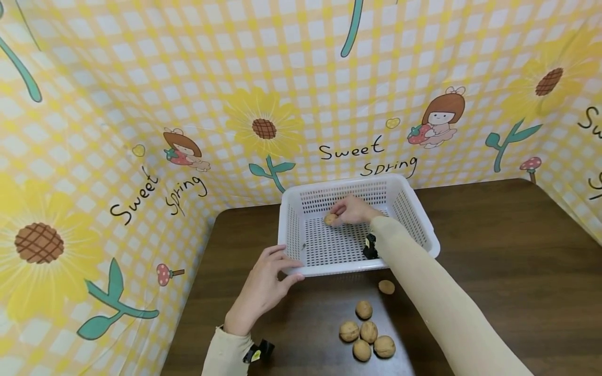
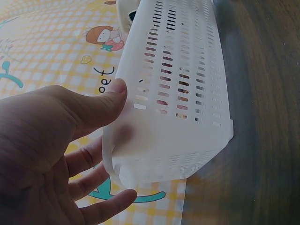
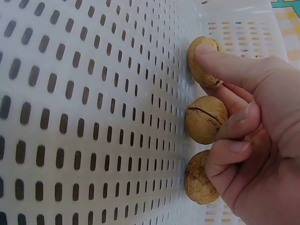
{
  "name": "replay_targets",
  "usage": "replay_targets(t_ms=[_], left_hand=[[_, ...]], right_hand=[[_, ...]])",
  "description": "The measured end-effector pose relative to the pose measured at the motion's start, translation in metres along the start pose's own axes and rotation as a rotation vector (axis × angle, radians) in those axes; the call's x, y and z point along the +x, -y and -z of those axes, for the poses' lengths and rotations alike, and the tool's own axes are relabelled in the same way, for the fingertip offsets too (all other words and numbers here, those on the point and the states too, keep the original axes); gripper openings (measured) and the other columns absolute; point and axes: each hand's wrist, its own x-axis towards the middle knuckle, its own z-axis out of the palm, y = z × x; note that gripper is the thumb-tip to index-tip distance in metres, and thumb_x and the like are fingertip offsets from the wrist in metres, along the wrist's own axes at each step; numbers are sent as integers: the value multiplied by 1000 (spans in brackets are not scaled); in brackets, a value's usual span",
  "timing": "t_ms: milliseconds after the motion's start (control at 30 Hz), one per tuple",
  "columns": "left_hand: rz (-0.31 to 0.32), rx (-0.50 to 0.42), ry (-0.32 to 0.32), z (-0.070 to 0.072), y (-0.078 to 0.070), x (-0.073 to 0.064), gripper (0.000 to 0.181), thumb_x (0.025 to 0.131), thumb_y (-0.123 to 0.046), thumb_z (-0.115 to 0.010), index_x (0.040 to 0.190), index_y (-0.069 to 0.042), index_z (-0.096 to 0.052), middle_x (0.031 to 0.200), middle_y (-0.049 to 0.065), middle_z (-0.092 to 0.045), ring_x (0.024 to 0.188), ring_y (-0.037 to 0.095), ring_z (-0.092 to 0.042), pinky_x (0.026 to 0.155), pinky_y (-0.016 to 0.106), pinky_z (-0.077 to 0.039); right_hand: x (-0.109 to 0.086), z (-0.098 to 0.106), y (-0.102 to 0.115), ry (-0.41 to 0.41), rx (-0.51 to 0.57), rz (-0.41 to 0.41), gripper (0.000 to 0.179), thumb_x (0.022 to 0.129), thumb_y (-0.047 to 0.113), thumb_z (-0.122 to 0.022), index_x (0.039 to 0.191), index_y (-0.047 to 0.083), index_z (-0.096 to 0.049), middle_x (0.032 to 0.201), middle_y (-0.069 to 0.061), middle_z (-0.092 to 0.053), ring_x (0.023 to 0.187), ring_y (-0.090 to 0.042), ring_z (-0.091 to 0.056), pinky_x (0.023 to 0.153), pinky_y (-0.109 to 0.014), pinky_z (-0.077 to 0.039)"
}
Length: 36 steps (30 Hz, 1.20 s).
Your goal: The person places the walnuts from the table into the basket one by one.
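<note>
A white perforated plastic basket (image 1: 348, 269) stands on the table. My left hand (image 1: 265, 282) grips its front left corner, thumb on the outer wall and fingers over the rim. Inside the basket, my right hand (image 1: 354, 210) pinches a walnut (image 3: 199, 70) between thumb and forefinger, close over the perforated floor. Two more walnuts, a cracked-seam one (image 3: 204, 124) and a lower one (image 3: 199, 180), sit beside the curled fingers in the right wrist view. From the head view these two are hidden by the hand.
Several walnuts (image 1: 369, 331) lie in a loose group on the dark wooden table (image 1: 489, 250) in front of the basket. A single walnut (image 1: 386, 286) is nearer the basket, beside the right sleeve. Behind, a yellow checked cloth (image 1: 324, 104) hangs along the table's back edge.
</note>
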Motion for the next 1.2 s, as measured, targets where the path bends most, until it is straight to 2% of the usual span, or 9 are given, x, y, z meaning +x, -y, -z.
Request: replay_targets(t_ms=[233,333,467,533,600,767,933,1033,1200], left_hand=[[5,-7,9,3,0,-1,21,90,-20,-88,110,-16,-86,124,11,-77,146,34,-51,116,58,-50],[10,-9,9,4,0,-1,21,89,-20,-88,110,-17,-86,124,11,-77,146,34,-51,115,58,-50],[14,-12,7,5,0,-1,21,89,-20,-88,110,-17,-86,125,11,-77,147,33,-50,115,58,-50],[13,-13,10,5,0,-1,21,89,-20,-88,110,-17,-86,124,11,-77,148,33,-50,116,58,-50],[13,-11,14,4,-1,0,21,89,-20,-88,110,-17,-86,125,11,-77,148,33,-50,116,58,-50],[12,-6,22,2,-1,1,21,90,-20,-88,110,-17,-86,127,13,-77,148,34,-50,116,59,-49],[9,-3,21,3,-2,1,22,89,-21,-88,110,-16,-86,127,13,-76,146,34,-50,115,60,-50],[7,1,19,3,-2,1,22,90,-21,-88,111,-16,-85,127,13,-76,146,34,-50,114,61,-51],[7,7,14,2,-2,1,23,89,-21,-89,111,-16,-86,126,11,-77,146,34,-51,115,60,-50]], right_hand=[[-7,12,20,-3,58,6,51,96,25,-77,143,6,-65,143,-13,-69,130,-33,-65,112,-49,-54],[-13,27,41,-8,76,61,51,98,25,-76,144,6,-65,143,-12,-69,117,-32,-70,101,-50,-59],[-24,46,68,4,96,131,45,99,27,-76,139,7,-69,140,-13,-72,88,-22,-72,74,-39,-64],[-34,52,78,20,91,153,42,101,28,-74,138,8,-69,139,-13,-72,86,-16,-71,67,-32,-62],[-44,54,83,41,71,176,42,103,30,-72,138,8,-69,138,-13,-72,87,-19,-72,66,-29,-61],[-77,49,91,51,13,227,41,102,31,-72,139,13,-69,136,-8,-73,96,-21,-74,76,-34,-65],[-114,40,95,13,-23,348,33,100,28,-75,131,15,-75,123,-2,-78,103,-17,-73,85,-33,-62],[-134,31,91,-15,-25,424,26,99,26,-77,123,16,-79,114,3,-80,84,-13,-70,72,-27,-59],[-165,8,69,-33,66,514,14,97,22,-79,111,21,-82,96,10,-79,56,-4,-52,50,-22,-44]])
